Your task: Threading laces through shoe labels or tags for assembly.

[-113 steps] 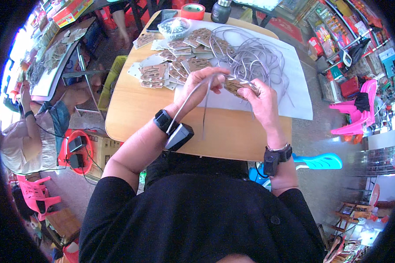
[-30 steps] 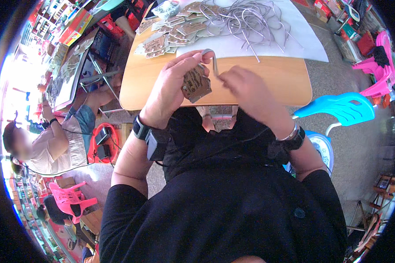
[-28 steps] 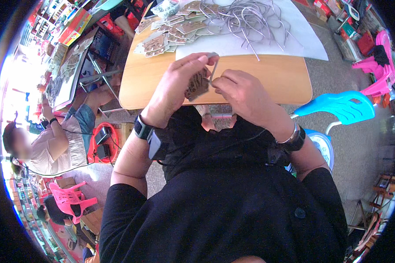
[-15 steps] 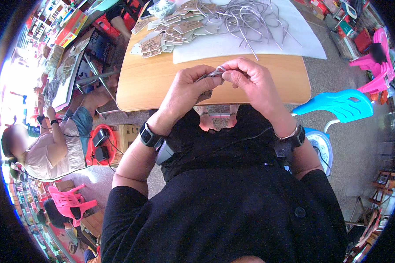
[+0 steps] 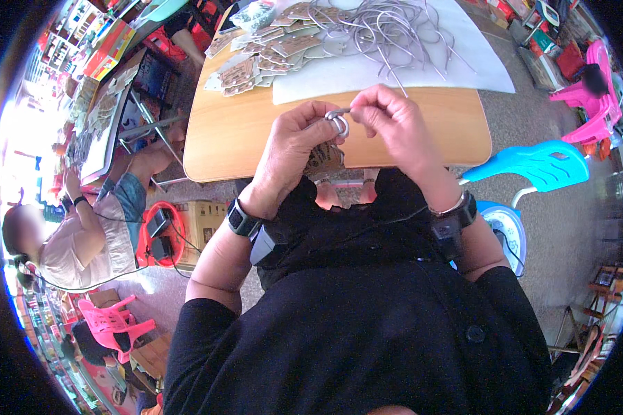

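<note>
Above the table's near edge, my left hand [image 5: 289, 142] is closed on a grey cord [image 5: 342, 126], which forms a small loop at the thumb and fingertips. Under those fingers hangs a brown patterned card [image 5: 324, 159], partly hidden by the hand. My right hand [image 5: 396, 130] pinches the cord's short end between thumb and forefinger, just right of the loop. Farther off, a tangle of grey cords [image 5: 401, 34] lies on a white sheet [image 5: 464, 66]. Left of it, several brown and pale flat cards [image 5: 239, 75] are heaped on the wooden table [image 5: 218, 131].
A clear bag of small pieces [image 5: 254, 15] sits at the table's far left. To the right stands a blue chair [image 5: 533, 166]. At left, another person [image 5: 86, 238] sits by a second table, near a red stool [image 5: 160, 238] holding black devices.
My right hand has drawn slightly up and away from the left, stretching the cord's end. The loop shows more plainly now, and more of the card is visible below.
</note>
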Demonstrator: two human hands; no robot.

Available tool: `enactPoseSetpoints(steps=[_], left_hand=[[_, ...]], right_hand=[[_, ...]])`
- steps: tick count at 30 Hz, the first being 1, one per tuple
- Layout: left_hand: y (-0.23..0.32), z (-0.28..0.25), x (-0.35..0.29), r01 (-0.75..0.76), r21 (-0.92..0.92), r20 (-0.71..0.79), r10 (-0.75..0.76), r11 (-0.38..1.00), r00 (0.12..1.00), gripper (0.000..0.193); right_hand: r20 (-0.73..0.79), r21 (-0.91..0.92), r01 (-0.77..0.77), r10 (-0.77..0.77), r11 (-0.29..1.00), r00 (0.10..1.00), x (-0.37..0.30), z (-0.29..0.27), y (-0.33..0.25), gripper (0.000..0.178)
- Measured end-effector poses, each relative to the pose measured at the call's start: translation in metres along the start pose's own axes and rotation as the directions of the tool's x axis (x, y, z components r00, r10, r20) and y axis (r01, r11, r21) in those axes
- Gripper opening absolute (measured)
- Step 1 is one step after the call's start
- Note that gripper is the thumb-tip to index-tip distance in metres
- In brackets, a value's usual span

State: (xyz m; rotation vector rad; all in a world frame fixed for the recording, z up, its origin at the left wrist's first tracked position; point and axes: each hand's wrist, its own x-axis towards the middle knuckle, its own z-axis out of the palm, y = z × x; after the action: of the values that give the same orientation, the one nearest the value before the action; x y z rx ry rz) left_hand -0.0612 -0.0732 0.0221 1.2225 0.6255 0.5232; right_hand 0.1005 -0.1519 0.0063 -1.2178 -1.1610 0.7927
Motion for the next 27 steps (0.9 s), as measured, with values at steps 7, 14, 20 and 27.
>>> enactPoseSetpoints(steps=[7, 14, 20, 27], left_hand=[[-0.015, -0.005, 0.004, -0.164, 0.013, -0.098, 0.165, 0.986, 0.981, 0.01], [-0.03, -0.006, 0.018, -0.316, 0.21, -0.147, 0.35, 0.925, 0.925, 0.009], [-0.034, -0.003, 0.023, -0.319, 0.212, -0.194, 0.36, 0.924, 0.912, 0.008], [-0.025, 0.006, 0.021, -0.14, -0.1, -0.157, 0.123, 0.985, 0.98, 0.005]], right_hand=[[-0.033, -0.195, 0.089, -0.097, 0.977, 0.995, -0.01, 0.016, -0.007, 0.009], [-0.007, -0.584, 0.404, -0.502, 0.704, 0.865, -0.004, 0.019, -0.002, 0.012], [0.026, -0.785, 0.344, -0.528, 0.515, 0.849, -0.006, 0.026, -0.003, 0.014], [-0.08, -0.7, 0.322, -0.519, 0.637, 0.851, 0.0, 0.021, 0.005, 0.013]])
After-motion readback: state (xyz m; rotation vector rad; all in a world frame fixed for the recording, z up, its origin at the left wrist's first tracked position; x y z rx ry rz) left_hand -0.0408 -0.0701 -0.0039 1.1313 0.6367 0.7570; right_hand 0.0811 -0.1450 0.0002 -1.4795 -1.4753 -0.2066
